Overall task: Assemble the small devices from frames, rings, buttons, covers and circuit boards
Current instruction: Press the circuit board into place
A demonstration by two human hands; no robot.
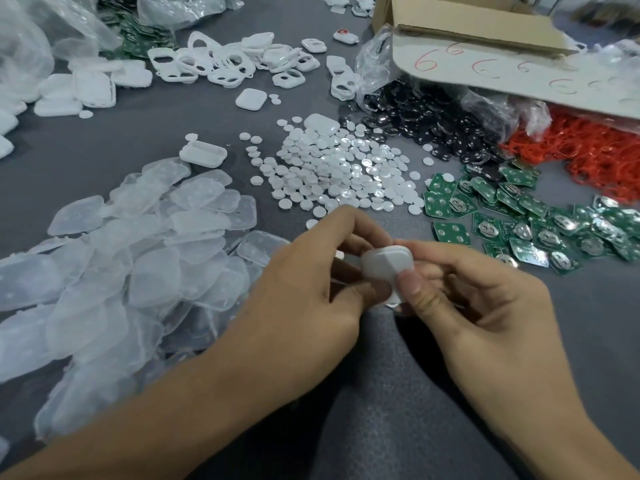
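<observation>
Here, fingers [414,287] partly hide what seems a cover [384,263], buttons [329,174] beyond.

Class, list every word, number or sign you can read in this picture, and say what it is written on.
"6": handwritten in red, repeated along the cardboard box flap; the marks farther right are too blurred to confirm.
Green circuit boards: any print is too small to read.

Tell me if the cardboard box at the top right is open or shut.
Open. The cardboard box has its flap folded outward, red sixes written on it.
</observation>
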